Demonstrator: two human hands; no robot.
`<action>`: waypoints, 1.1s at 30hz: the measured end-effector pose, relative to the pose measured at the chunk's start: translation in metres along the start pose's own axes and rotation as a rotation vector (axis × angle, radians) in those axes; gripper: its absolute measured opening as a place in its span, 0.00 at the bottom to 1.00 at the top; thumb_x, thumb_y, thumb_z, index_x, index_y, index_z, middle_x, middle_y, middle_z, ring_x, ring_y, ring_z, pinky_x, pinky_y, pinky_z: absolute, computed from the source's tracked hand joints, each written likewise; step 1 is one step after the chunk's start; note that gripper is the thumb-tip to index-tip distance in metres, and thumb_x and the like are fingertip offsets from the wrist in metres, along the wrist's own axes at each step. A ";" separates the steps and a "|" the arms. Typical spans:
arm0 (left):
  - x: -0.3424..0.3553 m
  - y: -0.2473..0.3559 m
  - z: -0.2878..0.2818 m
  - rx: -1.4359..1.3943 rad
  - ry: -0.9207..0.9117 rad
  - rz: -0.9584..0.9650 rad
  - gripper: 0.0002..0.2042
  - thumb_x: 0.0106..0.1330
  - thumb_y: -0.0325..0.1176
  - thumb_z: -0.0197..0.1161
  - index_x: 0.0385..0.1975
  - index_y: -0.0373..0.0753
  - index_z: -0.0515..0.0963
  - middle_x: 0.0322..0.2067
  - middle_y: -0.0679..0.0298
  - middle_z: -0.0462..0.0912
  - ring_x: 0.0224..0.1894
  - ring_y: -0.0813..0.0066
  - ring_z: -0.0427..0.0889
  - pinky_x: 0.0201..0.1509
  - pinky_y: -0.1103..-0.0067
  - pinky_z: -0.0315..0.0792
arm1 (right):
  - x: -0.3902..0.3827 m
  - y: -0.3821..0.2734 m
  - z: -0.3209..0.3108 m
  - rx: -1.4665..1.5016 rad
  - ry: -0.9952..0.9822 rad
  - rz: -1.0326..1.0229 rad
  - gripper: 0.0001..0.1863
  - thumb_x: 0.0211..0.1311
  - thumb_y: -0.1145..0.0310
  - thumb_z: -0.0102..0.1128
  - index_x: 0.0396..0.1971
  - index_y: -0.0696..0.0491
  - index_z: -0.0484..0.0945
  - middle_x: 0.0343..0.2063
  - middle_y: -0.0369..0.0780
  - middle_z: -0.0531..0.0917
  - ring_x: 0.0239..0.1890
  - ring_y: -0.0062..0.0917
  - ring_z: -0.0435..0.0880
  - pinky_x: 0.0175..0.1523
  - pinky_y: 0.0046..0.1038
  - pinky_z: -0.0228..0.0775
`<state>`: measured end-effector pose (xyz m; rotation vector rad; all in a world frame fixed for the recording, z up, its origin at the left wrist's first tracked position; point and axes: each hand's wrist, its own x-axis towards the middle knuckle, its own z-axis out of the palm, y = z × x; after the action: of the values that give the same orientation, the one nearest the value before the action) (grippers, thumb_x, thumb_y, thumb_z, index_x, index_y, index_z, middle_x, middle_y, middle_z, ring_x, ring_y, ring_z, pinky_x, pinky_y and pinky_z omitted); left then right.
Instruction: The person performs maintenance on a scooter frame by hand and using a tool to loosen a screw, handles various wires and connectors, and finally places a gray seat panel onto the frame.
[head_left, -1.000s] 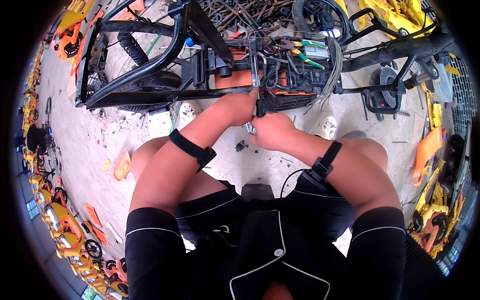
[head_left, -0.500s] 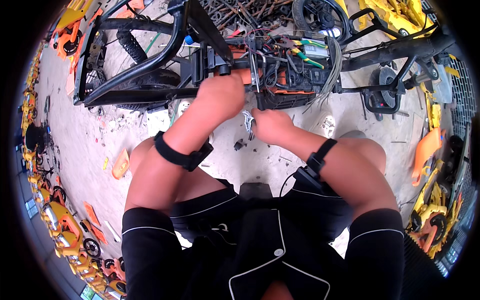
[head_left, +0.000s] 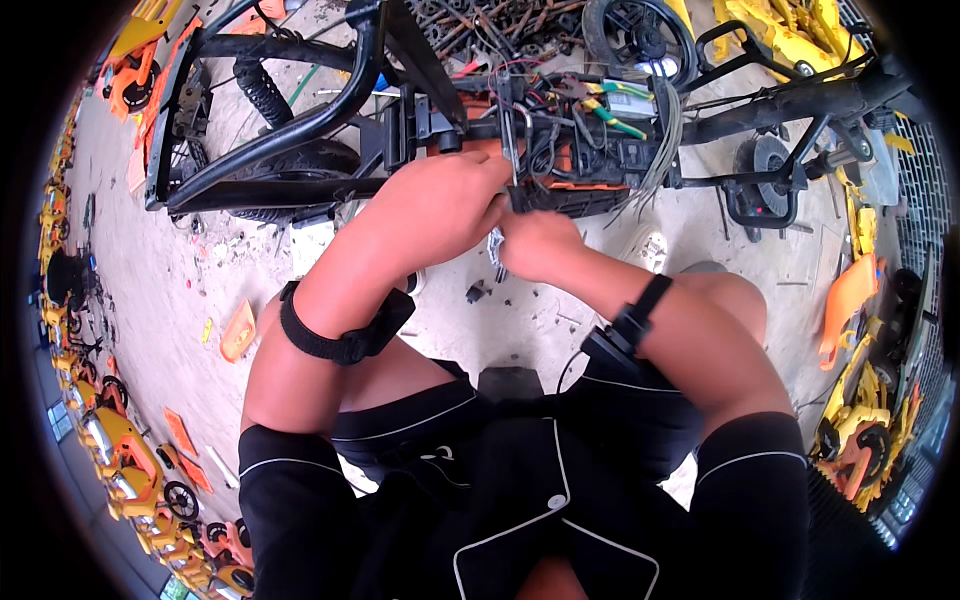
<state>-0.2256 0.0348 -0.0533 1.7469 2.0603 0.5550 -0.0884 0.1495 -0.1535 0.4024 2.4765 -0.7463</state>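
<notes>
My left hand (head_left: 440, 208) is closed, its fingertips meeting beside a long metal tool with a black grip (head_left: 514, 150). What those fingers hold, if anything, is hidden. My right hand (head_left: 540, 243) is closed at the lower end of that tool, touching or almost touching the left. A crumpled silvery piece (head_left: 494, 247) shows at the right hand's edge. Just beyond both hands lies the black vehicle frame (head_left: 285, 130), with orange panels, loose wires and a dark battery-like box (head_left: 585, 200) at its middle. Yellow-green-handled pliers (head_left: 612, 112) rest on top.
A bundle of grey wires (head_left: 660, 150) hangs over the frame's right part. Behind it are a black wheel (head_left: 640, 42) and a heap of rusty metal parts (head_left: 480, 28). An orange piece (head_left: 238, 330) lies on the floor at left; yellow and orange body panels (head_left: 850, 310) line the right side.
My left hand has moved right and slightly down, from beside the frame to the tool at my right hand. The right hand has shifted only a little.
</notes>
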 end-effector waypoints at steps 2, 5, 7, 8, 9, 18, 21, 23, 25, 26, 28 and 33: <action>0.006 0.003 -0.003 -0.106 0.111 0.075 0.13 0.63 0.26 0.64 0.48 0.38 0.78 0.38 0.54 0.83 0.40 0.50 0.83 0.42 0.63 0.78 | 0.001 -0.007 0.009 0.010 0.039 -0.026 0.16 0.61 0.65 0.52 0.45 0.58 0.78 0.36 0.52 0.88 0.41 0.48 0.88 0.48 0.46 0.79; 0.013 -0.002 -0.008 0.108 0.374 0.236 0.14 0.59 0.23 0.65 0.45 0.40 0.80 0.37 0.56 0.83 0.38 0.53 0.83 0.41 0.65 0.78 | -0.004 -0.016 -0.001 0.082 0.040 -0.015 0.15 0.61 0.68 0.51 0.45 0.58 0.77 0.37 0.52 0.88 0.41 0.48 0.88 0.48 0.45 0.79; 0.012 0.004 -0.016 0.210 0.550 0.360 0.16 0.55 0.21 0.66 0.44 0.39 0.81 0.38 0.57 0.84 0.41 0.55 0.84 0.43 0.67 0.79 | -0.001 -0.007 -0.010 0.107 0.019 0.064 0.15 0.62 0.68 0.50 0.45 0.58 0.78 0.37 0.52 0.88 0.42 0.49 0.88 0.48 0.45 0.79; 0.015 0.009 -0.025 0.265 0.642 0.435 0.17 0.52 0.20 0.66 0.43 0.39 0.81 0.38 0.58 0.85 0.42 0.56 0.85 0.44 0.68 0.79 | 0.001 0.002 -0.005 0.026 0.037 0.081 0.15 0.61 0.69 0.51 0.45 0.58 0.78 0.36 0.51 0.88 0.42 0.49 0.88 0.48 0.45 0.80; 0.016 0.014 -0.035 0.319 0.734 0.510 0.18 0.50 0.19 0.67 0.43 0.39 0.82 0.38 0.59 0.86 0.43 0.57 0.86 0.45 0.69 0.79 | 0.004 0.009 0.001 0.008 0.045 0.062 0.15 0.61 0.69 0.52 0.45 0.58 0.79 0.36 0.51 0.88 0.42 0.48 0.88 0.47 0.44 0.80; -0.003 -0.031 -0.075 0.471 1.240 -0.048 0.12 0.68 0.29 0.61 0.49 0.38 0.82 0.39 0.63 0.87 0.40 0.68 0.85 0.48 0.75 0.77 | 0.007 -0.002 0.005 0.007 0.090 0.078 0.14 0.59 0.70 0.53 0.42 0.56 0.82 0.36 0.50 0.88 0.41 0.45 0.89 0.46 0.44 0.81; -0.003 -0.010 -0.071 0.285 1.102 -0.378 0.13 0.66 0.35 0.63 0.48 0.40 0.81 0.30 0.64 0.87 0.31 0.66 0.87 0.37 0.73 0.78 | 0.000 -0.022 -0.010 0.027 0.136 0.048 0.13 0.57 0.69 0.54 0.38 0.56 0.83 0.34 0.50 0.88 0.39 0.44 0.90 0.43 0.43 0.82; 0.000 -0.009 -0.071 0.311 1.066 -0.439 0.15 0.67 0.41 0.63 0.50 0.44 0.80 0.24 0.68 0.87 0.25 0.67 0.86 0.31 0.73 0.77 | 0.007 -0.009 0.002 0.033 0.174 0.063 0.12 0.57 0.69 0.54 0.36 0.56 0.84 0.33 0.50 0.89 0.38 0.44 0.90 0.42 0.43 0.82; -0.001 -0.007 -0.072 0.329 0.998 -0.488 0.15 0.66 0.42 0.63 0.51 0.45 0.80 0.23 0.68 0.87 0.25 0.66 0.86 0.31 0.73 0.77 | 0.011 -0.008 0.016 0.008 0.181 0.094 0.12 0.56 0.68 0.55 0.34 0.55 0.85 0.33 0.49 0.89 0.38 0.44 0.90 0.42 0.43 0.82; -0.002 -0.005 -0.074 0.244 1.002 -0.523 0.15 0.66 0.43 0.64 0.49 0.46 0.81 0.22 0.67 0.87 0.24 0.65 0.86 0.31 0.72 0.77 | 0.013 -0.010 0.019 0.000 0.185 0.108 0.12 0.56 0.67 0.55 0.34 0.55 0.85 0.32 0.49 0.89 0.38 0.44 0.90 0.42 0.42 0.83; -0.003 -0.007 -0.075 0.232 1.001 -0.511 0.15 0.66 0.43 0.63 0.49 0.46 0.81 0.22 0.67 0.87 0.24 0.65 0.86 0.32 0.72 0.77 | 0.005 -0.018 -0.001 -0.010 0.190 0.082 0.11 0.56 0.68 0.56 0.34 0.55 0.85 0.32 0.49 0.89 0.38 0.44 0.90 0.42 0.42 0.83; -0.001 -0.004 -0.076 0.274 0.957 -0.524 0.14 0.66 0.42 0.63 0.48 0.47 0.82 0.22 0.68 0.86 0.24 0.65 0.86 0.32 0.72 0.77 | 0.018 0.011 0.024 -0.038 0.232 0.129 0.12 0.56 0.68 0.56 0.37 0.54 0.83 0.33 0.49 0.89 0.37 0.45 0.90 0.42 0.43 0.82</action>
<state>-0.2684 0.0293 0.0092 1.0114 3.2169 1.1108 -0.0893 0.1472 -0.1853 0.6612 2.6439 -0.6293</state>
